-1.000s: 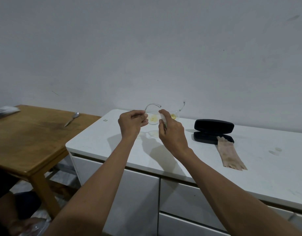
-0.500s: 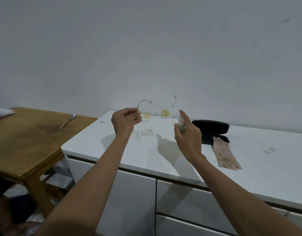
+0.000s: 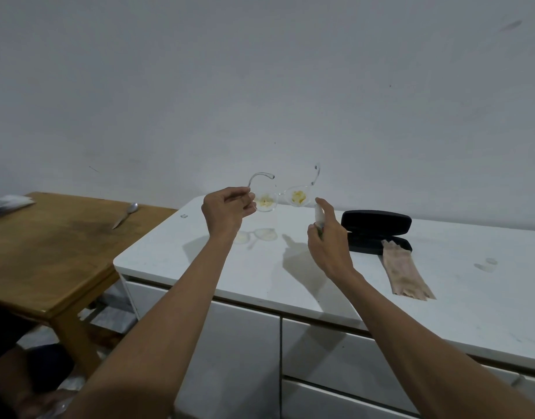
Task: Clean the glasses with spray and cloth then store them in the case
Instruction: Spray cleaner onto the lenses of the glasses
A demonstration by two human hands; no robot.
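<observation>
A white cabinet (image 3: 218, 267) with drawer fronts stands against a plain grey-white wall (image 3: 260, 86); its top is smooth and pale, with a faint smudge toward the right end. At about 9 o'clock from the cabinet sits a wooden table (image 3: 48, 252), its corner just beside the cabinet's left end. A spoon (image 3: 125, 214) lies on the table's far side, and some papers (image 3: 6, 202) rest at its far left edge.

On the cabinet top, at 3 o'clock from the hands, a black case (image 3: 376, 231) lies open, lid raised toward the wall. A beige cloth (image 3: 403, 272) lies flat with its far end touching the case's front edge and stretches toward 5 o'clock.

The left hand (image 3: 225, 211) is clenched on the glasses (image 3: 286, 196), pinching them at their left side and holding them up in the air above the cabinet. The clear frame extends toward 3 o'clock from that grip, both arms pointing up, and each lens carries a yellow smear. Their shadow falls on the cabinet top below.

The right hand (image 3: 328, 246) is wrapped around a small spray bottle (image 3: 318, 214), forefinger on top, its white head just below and beside the right lens, at 5 o'clock from it, apparently not touching it.
</observation>
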